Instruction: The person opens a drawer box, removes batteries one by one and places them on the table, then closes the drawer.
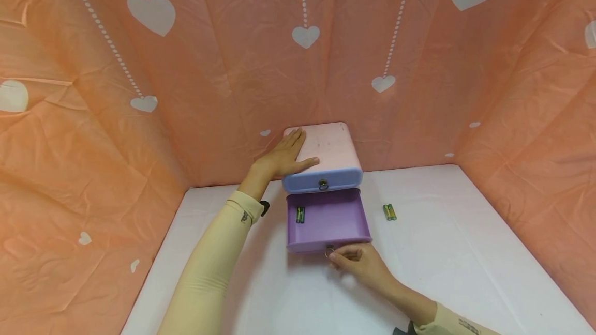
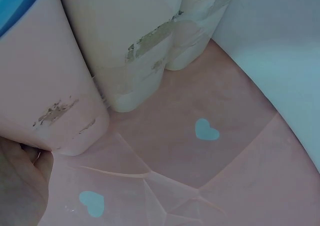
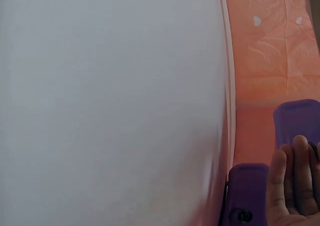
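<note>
From where I stand, the right hand [image 1: 360, 264] is nearest, low and just right of the frame's middle, its thumb and fingers pinching the ring [image 1: 327, 253]. The ring hangs on the front of the purple drawer [image 1: 304, 247], which sits well out at the centre. Because the pinch is small, I'd move the drawer straight and level along its own line; a sideways tug could make it bind. How much of its back end sits inside the cabinet I can't tell, so I'd lend the front some support. A pair of batteries [image 1: 302, 215] lies by the left wall of the drawer, and a gentle pace should stop them rolling. Farther up, the left hand [image 1: 286, 155] lies open, fingers spread, on the left side of the cabinet's pink top [image 1: 330, 141]; that looks a good brace if it presses down as well as back.

As for room, bare table [image 1: 447, 252] spreads across the lower right, ample for the right arm. Another pair of batteries [image 1: 389, 212] lies just right of the drawer, so a rightward swing could catch it. Just above the drawer is the rim of the blue front [image 1: 302, 182], worth clearing. Beyond, the orange cloth [image 1: 261, 81] rises close behind the cabinet, leaving little room there.
</note>
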Demonstrator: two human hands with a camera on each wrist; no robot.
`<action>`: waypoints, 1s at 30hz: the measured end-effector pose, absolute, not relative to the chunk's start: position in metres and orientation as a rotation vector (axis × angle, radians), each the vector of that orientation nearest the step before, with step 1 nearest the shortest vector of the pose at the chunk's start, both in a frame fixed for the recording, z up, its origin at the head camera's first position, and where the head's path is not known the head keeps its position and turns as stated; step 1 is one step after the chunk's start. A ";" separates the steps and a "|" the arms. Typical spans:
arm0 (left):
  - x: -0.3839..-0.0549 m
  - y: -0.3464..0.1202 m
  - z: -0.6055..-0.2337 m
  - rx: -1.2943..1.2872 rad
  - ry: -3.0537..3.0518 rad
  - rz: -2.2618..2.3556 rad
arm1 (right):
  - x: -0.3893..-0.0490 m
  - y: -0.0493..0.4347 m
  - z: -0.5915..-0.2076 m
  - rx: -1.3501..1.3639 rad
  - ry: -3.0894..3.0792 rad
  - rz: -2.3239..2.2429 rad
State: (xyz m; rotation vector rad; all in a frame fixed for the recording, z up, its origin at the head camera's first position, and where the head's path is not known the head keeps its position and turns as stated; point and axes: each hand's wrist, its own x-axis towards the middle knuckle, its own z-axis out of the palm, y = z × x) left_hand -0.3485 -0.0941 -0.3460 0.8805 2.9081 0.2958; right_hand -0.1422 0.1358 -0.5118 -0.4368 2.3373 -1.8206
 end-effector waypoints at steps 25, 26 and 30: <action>-0.347 -0.095 -0.345 0.894 2.903 0.316 | -0.128 0.136 -0.513 -0.423 2.320 -1.802; -0.347 -0.094 -0.345 0.895 2.901 0.318 | -0.127 0.136 -0.513 -0.424 2.325 -1.798; -0.347 -0.094 -0.345 0.895 2.894 0.319 | -0.125 0.136 -0.514 -0.419 2.338 -1.780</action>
